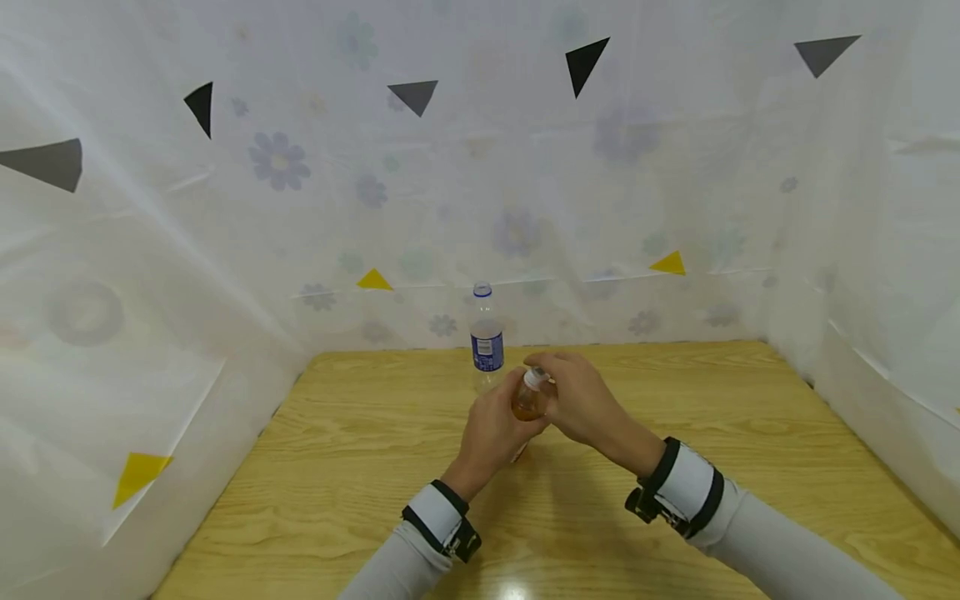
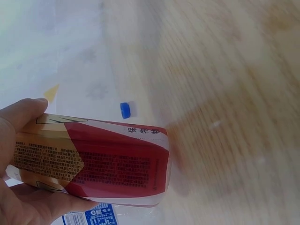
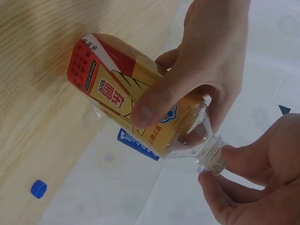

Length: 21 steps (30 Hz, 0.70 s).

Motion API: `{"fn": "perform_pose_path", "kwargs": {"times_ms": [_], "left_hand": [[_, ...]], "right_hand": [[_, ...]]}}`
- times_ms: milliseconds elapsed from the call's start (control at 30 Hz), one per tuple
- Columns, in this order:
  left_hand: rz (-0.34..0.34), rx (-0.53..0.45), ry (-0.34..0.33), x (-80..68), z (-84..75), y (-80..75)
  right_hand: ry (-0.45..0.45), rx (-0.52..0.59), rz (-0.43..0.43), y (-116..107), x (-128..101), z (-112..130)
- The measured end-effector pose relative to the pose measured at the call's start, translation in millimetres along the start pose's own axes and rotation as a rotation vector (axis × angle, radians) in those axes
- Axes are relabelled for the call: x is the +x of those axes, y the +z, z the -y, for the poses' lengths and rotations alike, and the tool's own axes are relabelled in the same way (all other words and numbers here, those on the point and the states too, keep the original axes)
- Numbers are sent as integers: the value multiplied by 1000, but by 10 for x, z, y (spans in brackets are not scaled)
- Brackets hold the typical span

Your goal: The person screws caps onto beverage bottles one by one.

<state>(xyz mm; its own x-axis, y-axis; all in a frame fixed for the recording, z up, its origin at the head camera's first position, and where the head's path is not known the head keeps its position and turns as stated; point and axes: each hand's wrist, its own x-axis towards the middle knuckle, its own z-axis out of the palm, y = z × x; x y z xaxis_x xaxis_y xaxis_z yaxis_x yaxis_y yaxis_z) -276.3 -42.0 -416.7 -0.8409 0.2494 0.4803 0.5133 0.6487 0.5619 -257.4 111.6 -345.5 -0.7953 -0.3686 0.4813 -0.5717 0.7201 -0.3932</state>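
A drink bottle (image 3: 108, 96) with a red and yellow label is tilted over the table. My left hand (image 1: 491, 433) wraps round its body, thumb across the label in the right wrist view. At the neck, the thumb and fingers of my right hand (image 1: 588, 404) pinch the white cap (image 3: 216, 161). The base of this bottle points down toward the tabletop in the left wrist view. Just behind my hands stands a clear bottle (image 1: 487, 352) with a blue label and no cap on its mouth.
A small blue cap (image 3: 39, 189) lies on the wooden table (image 1: 360, 492). White sheeting (image 1: 465, 208) printed with flowers and marked with black, grey and yellow triangles encloses the back and both sides.
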Motion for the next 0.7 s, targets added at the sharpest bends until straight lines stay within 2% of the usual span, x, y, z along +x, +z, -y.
{"fn": "perform_pose_path", "kwargs": {"times_ms": [333, 700], "left_hand": [[-3, 6, -4, -12, 8, -1], [-1, 25, -8, -4, -9, 12]], "right_hand": [[0, 26, -6, 51, -1, -22], [54, 12, -10, 67, 7, -52]]}}
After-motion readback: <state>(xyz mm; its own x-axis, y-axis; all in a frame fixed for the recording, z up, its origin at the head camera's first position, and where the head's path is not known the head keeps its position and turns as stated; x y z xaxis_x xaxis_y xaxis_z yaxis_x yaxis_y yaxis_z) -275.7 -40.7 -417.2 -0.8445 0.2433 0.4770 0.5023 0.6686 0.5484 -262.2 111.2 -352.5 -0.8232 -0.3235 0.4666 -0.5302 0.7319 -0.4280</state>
